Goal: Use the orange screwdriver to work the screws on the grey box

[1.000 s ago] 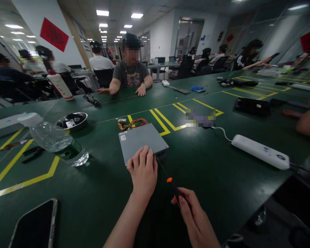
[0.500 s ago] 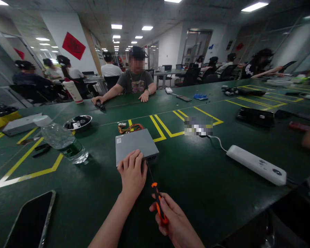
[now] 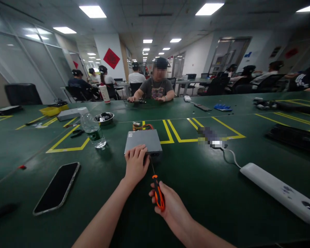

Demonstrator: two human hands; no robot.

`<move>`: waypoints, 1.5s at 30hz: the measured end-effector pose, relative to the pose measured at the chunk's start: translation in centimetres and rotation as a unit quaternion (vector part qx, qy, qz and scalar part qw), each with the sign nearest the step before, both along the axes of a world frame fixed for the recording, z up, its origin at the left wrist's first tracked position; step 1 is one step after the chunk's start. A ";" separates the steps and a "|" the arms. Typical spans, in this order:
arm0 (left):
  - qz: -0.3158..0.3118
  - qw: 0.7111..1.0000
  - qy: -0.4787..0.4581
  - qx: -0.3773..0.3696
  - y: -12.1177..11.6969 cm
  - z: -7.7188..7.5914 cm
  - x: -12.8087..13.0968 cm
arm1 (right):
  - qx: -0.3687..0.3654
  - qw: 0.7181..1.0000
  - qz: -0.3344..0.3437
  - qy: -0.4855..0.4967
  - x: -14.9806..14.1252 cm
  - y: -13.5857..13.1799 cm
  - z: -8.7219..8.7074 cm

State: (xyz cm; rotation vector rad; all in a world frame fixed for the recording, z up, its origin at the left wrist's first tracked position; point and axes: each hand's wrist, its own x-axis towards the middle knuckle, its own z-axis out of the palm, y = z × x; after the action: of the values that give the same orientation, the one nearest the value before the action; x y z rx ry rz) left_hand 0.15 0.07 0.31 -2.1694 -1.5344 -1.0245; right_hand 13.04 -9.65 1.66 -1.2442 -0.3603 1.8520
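Observation:
A grey metal computer power supply (image 3: 145, 139) lies on the green table, its bundle of coloured cables (image 3: 144, 127) behind it. Over its near left edge my left hand (image 3: 136, 162) is closed, fingers on the top face and thumb by the front side. My right hand (image 3: 170, 199) grips the orange and black handle of a screwdriver (image 3: 159, 194). The thin shaft points up and away, and its tip meets the near side of the power supply beside my left thumb. What exactly the tip touches is hidden.
To the left stand a water bottle (image 3: 91, 131) and a metal bowl (image 3: 104, 118); a phone (image 3: 57, 187) lies nearer. A white power strip (image 3: 279, 191) with its cable is on the right. Across the table sits a person (image 3: 158, 86) with both hands on the tabletop.
The camera view has turned left and levelled, so everything appears shifted right. Both hands keep their holds, and the screwdriver tip stays at the power supply's near side.

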 end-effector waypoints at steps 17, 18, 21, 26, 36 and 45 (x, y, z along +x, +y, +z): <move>-0.019 1.000 -0.016 -0.011 0.2 -0.2 -0.3 | 0.059 0.998 -0.018 0.029 0.6 0.0 -0.2; -0.021 1.000 -0.015 -0.009 0.2 -0.3 -0.3 | 0.059 0.997 -0.021 0.035 0.6 0.0 -0.1; -0.023 1.000 -0.016 -0.006 0.2 -0.4 -0.3 | 0.000 0.998 -0.031 0.063 0.5 -0.1 0.1; -0.048 0.999 0.017 0.014 0.1 -0.8 -0.6 | -0.015 0.997 -0.041 0.058 -0.2 0.5 0.2; -0.078 0.996 0.012 0.029 0.2 -1.0 -0.6 | 0.305 0.921 0.151 -0.188 3.0 0.2 0.2; -0.082 0.997 0.007 0.012 0.1 -0.8 -0.7 | 0.810 0.205 0.217 -0.505 5.6 2.2 2.2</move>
State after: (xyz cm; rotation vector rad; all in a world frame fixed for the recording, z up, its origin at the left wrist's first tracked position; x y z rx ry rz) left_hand -0.55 0.18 -0.52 -2.3112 -1.3492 -1.0687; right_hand 18.68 -7.42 3.85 -0.2711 -2.5864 -0.3347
